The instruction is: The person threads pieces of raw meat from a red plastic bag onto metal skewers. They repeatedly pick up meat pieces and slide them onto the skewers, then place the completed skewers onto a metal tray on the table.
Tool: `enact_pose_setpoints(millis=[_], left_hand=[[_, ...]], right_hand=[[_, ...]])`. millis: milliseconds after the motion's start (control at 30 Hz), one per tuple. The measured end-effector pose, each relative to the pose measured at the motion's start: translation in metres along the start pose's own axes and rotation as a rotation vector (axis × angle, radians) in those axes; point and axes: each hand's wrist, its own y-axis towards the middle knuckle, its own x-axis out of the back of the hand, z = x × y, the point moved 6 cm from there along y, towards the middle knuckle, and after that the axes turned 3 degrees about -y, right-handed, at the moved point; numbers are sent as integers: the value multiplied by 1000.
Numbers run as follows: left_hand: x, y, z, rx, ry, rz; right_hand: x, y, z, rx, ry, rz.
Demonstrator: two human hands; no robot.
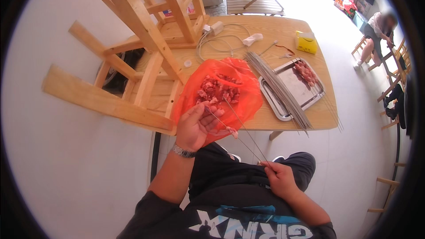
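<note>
My left hand, with a metal watch on its wrist, pinches a small piece of raw meat at the tip of a metal skewer. One piece of meat sits partway down that skewer. Two skewers have their lower ends in my right hand; the other one points up towards the bag. Just beyond my left hand lies an open red plastic bag holding chunks of raw meat. To its right, a bundle of metal skewers rests across a metal tray, where loaded meat skewers also lie.
Upturned wooden stools crowd the left of the wooden table. A white cable with a plug, a crumpled tissue, a key and a yellow tissue pack lie behind. Another person sits at the far right.
</note>
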Motion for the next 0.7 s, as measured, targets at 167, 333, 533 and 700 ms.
enact_pose_setpoints(millis=[167,333,533,700], left_hand=[[4,1,4,-38,51,-19],[-1,-3,7,-58,94,-27],[-1,-5,12,-32,138,-24],[-10,-15,29,43,138,5]], right_hand=[[-3,-1,-8,-40,29,15],[-5,-2,-10,-88,56,32],[-5,-3,-7,-90,50,67],[-6,-4,-8,-127,45,103]])
